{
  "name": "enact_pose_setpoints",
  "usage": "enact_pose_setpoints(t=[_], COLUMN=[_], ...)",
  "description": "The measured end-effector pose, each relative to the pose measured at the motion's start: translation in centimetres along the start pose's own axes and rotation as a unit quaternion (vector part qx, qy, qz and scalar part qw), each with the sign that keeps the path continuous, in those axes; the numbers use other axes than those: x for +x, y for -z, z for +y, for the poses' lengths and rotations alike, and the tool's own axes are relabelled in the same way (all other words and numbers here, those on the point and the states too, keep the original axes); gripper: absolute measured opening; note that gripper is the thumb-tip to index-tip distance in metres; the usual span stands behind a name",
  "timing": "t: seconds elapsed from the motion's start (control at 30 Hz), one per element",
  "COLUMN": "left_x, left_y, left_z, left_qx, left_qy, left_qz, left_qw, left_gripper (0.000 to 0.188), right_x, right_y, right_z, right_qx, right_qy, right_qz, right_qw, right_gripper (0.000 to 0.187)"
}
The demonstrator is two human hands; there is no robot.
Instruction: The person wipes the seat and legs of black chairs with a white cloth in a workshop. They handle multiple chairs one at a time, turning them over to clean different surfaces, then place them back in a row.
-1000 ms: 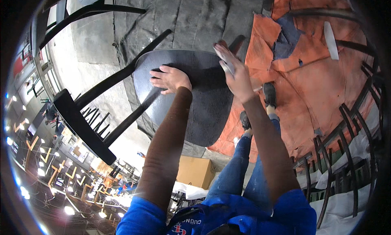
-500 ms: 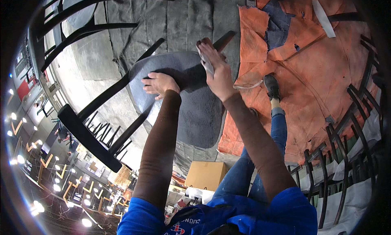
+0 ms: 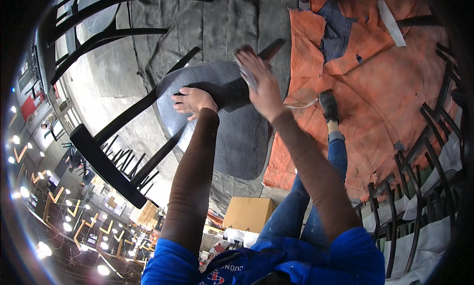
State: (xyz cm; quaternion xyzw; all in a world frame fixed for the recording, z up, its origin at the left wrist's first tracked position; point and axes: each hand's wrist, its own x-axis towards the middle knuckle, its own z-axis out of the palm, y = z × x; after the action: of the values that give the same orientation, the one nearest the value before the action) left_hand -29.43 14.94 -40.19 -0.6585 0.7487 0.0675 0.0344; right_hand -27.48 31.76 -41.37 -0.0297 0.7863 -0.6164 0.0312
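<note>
A dark, wood-grained chair point(image 3: 237, 142) lies tilted before me, its broad seat facing up and its curved backrest bar point(image 3: 107, 167) toward the lower left. My left hand point(image 3: 195, 102) rests flat on the seat with its fingers spread. At the seat's far right edge, beside a chair leg point(image 3: 271, 49), my right hand point(image 3: 261, 87) presses a thin pale pad point(image 3: 247, 76). The fingers lie over the pad and partly hide it; its exact kind is unclear. The right fingertips are slightly blurred.
Grey padded cloth point(image 3: 212, 31) lies under the chair, and a torn orange sheet point(image 3: 375, 117) covers the floor to the right. More dark chair frames point(image 3: 123, 1) stand at the upper left, with several others point(image 3: 419, 196) stacked along the right. A cardboard box point(image 3: 248, 213) sits near my legs.
My right hand has shifted very slightly left along the seat edge with the pad. The left hand and the chair stay in place.
</note>
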Motion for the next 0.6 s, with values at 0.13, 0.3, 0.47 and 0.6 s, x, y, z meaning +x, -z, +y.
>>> enact_pose_setpoints(t=[0.13,0.3,0.47,0.6], left_x=[0.0,0.2,0.3,0.0], left_y=[-0.1,-0.3,-0.3,0.0], left_z=[0.1,0.0,0.0,0.3], left_qx=[0.0,-0.004,0.009,0.011], left_qy=[-0.003,-0.003,0.002,0.006], left_qz=[0.004,0.003,-0.001,-0.003], left_qw=[1.0,1.0,1.0,1.0], left_gripper=[0.06,0.059,0.059,0.059], right_x=[-7.9,-0.4,11.0,3.2], right_y=[0.7,1.1,0.1,1.4], right_z=[-4.7,-2.2,1.5,-1.0], right_qx=[0.107,0.053,-0.002,0.117], right_qy=[-0.112,-0.009,-0.126,0.0], right_qz=[0.122,0.002,-0.484,-0.083], right_qw=[0.98,0.999,0.866,0.99], right_gripper=[0.051,0.042,0.043,0.051])
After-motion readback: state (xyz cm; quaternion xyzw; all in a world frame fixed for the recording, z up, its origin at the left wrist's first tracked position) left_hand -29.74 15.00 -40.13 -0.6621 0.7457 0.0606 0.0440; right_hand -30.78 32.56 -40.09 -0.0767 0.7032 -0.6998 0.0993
